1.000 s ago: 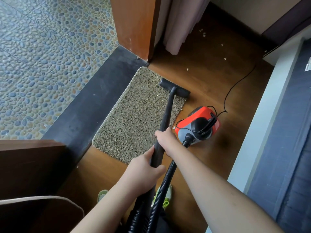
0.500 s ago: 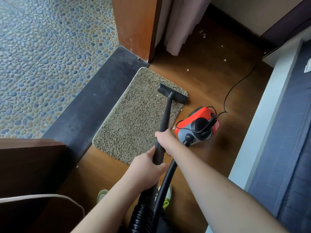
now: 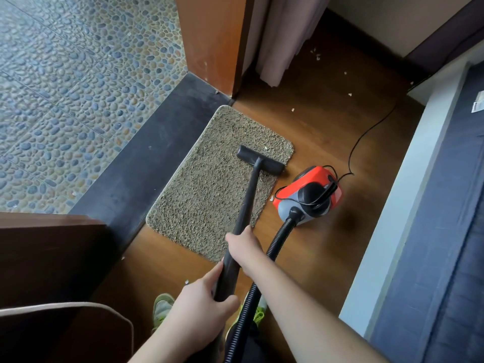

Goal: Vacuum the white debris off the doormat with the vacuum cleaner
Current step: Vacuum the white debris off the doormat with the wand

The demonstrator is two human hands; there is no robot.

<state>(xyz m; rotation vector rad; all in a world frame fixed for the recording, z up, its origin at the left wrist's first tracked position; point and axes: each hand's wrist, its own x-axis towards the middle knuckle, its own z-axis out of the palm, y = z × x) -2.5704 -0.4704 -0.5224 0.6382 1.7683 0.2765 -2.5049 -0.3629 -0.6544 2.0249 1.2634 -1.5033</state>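
Note:
A tan shaggy doormat lies on the wooden floor beside the dark threshold. The vacuum's black floor nozzle rests on the mat's far right part, with a white fleck just beyond it. A black wand runs back from the nozzle to me. My right hand grips the wand higher up, and my left hand grips its lower end. The red and grey vacuum body sits on the floor right of the mat, its ribbed hose curving back toward me.
White bits lie scattered on the wood floor near a curtain and door frame. The black power cord trails away to the right. A white and blue bed edge borders the right. Dark furniture stands at left. My shoes show below.
The nozzle has slid back toward me along the mat's right side, off its far edge. Both hands pulled the wand back and lower in view.

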